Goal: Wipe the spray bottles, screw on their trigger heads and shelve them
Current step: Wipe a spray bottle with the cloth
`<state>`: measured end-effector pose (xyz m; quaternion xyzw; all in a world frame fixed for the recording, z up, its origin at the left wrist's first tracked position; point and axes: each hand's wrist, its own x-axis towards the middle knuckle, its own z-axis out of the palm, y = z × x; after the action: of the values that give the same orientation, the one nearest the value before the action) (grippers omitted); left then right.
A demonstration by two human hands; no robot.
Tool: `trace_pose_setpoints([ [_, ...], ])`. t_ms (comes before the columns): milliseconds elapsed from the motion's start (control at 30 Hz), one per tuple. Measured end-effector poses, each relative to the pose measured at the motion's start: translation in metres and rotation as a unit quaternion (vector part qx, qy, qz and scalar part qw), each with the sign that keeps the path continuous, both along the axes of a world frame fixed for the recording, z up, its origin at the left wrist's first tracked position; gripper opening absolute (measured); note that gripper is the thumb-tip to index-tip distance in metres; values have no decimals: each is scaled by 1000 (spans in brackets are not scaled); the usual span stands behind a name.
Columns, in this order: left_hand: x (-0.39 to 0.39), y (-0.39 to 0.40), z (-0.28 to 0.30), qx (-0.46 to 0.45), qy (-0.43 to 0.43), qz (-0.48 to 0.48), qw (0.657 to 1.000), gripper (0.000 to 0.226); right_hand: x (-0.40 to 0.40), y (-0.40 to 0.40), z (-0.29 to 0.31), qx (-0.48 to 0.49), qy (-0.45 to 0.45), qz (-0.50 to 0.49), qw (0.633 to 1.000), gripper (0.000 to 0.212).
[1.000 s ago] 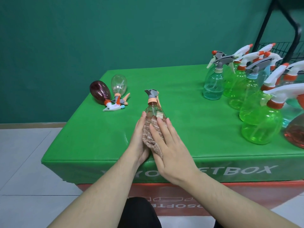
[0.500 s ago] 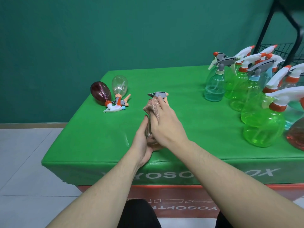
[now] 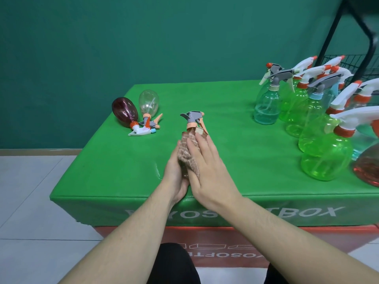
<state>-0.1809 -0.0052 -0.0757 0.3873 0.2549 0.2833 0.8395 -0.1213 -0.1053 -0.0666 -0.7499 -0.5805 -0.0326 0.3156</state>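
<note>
- Green table (image 3: 225, 111): finished bottles (image 3: 326, 156) stand well right of the grip, likely awaiting shelving.
- Left hand (image 3: 174, 171) cups the clear spray bottle (image 3: 192, 128) upright, steadying it.
- Right hand (image 3: 209, 169), fingers straight, presses the cloth (image 3: 188, 152) against its body to wipe.
- Two bottles (image 3: 125, 109) lie far left, probably unwiped.

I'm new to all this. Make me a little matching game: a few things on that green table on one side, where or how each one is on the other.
Things:
1. dark purple bottle
2. brown cloth
3. teal bottle
4. right hand

States:
A. standing upright at the right
B. lying on its side at the left
C. pressed flat on the cloth
D. wrapped around the middle bottle

Pairs: 1-B, 2-D, 3-A, 4-C
</note>
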Motion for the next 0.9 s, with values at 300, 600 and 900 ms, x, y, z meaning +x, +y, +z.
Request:
trace_pose_setpoints([
  [300, -3, -3, 2, 13, 1, -1, 1000, 84, -8, -28, -20, 6, -38, 22, 999, 66],
  [600, -3, 2, 1, 24, 10, -23, 999, 61, -2, -13, -10, 30, 20, -4, 999, 67],
  [900, -3, 4, 3, 28, 38, -44, 998, 41, 19, 21, 23, 23, 73, -22, 997, 63],
])
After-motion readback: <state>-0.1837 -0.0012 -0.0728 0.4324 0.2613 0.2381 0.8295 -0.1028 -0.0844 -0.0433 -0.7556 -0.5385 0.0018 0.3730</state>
